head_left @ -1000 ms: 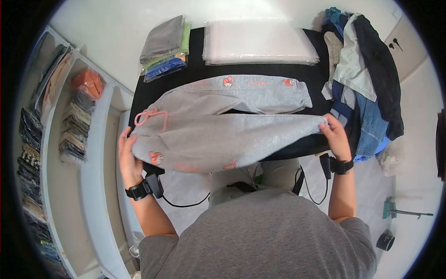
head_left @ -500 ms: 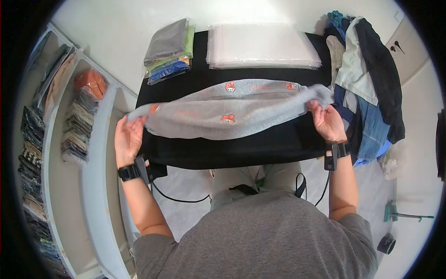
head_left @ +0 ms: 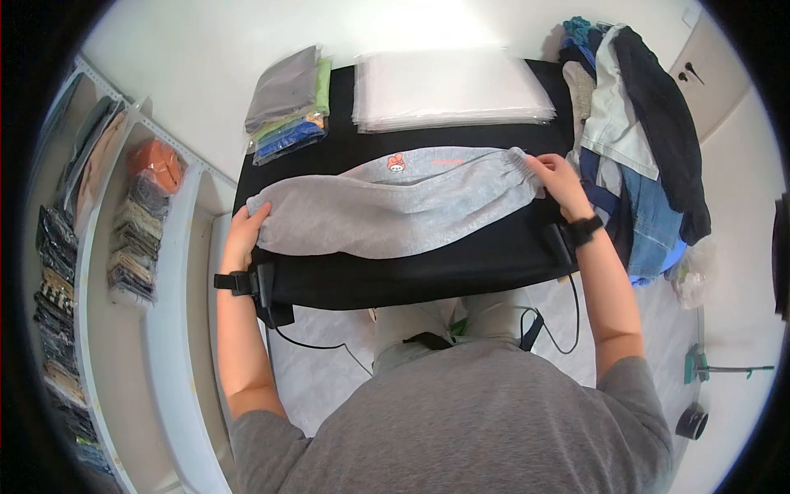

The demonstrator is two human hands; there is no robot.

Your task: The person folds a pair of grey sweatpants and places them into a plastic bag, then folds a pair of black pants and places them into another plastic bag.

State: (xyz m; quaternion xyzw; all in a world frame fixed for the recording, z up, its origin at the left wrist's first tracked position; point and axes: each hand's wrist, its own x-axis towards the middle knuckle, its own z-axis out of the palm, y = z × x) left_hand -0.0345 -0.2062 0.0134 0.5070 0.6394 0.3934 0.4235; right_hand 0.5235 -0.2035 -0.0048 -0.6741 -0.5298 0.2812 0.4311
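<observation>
Head view: left hand (head_left: 243, 236) and right hand (head_left: 563, 186) pinch the grey sweatpants (head_left: 362, 218), their underside hidden.

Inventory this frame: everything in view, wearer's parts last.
sweatpants: 1, grey, between both hands
table: 1, black-covered, centre
plastic sleeves: 1 stack, clear, far table edge
bagged garments: 1 pile, grey-green-blue, far left tabletop
loose clothes: 1 heap, mixed colours, table's right
shelving: 1 unit, white, left
shelved packs: many, mixed colours, left
plastic bundle: 1, translucent, right side
green tool: 1, green, right
dark objects: 2, black, right side, unidentified
door handle: 1, black, upper right
left hand: 1, bare, sweatpants' left end
right hand: 1, bare, sweatpants' right end
wrist devices with cables: 2, black, one per wrist
T-shirt: 1, grey, bottom centre
trousers: 1 pair, pale, below table
</observation>
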